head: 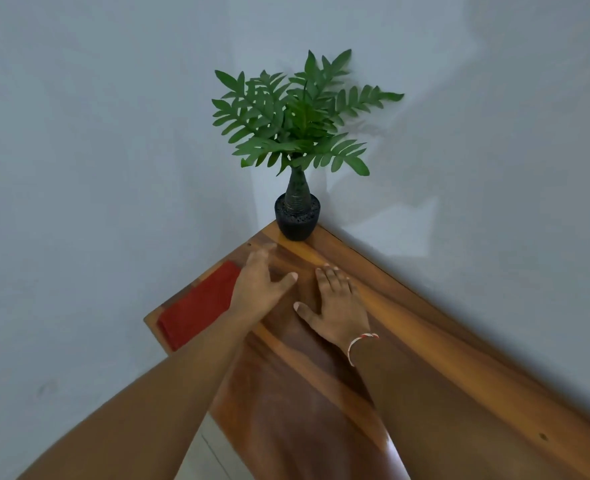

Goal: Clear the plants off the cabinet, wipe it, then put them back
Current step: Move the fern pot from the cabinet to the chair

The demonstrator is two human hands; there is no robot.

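A green leafy plant [297, 116] in a small dark pot [297, 218] stands upright at the far corner of the wooden cabinet top [425, 341], against the wall. My left hand [260, 284] hovers just short of the pot, fingers spread, holding nothing. My right hand [336, 306], with a red and white band at the wrist, lies flat and open beside it, a little nearer to me. A folded red cloth [198, 306] lies on the cabinet's left edge, partly under my left forearm.
Pale grey walls [96, 150] close in the cabinet on the left and the back right. A strip of light floor [210, 452] shows below the cabinet's near left edge.
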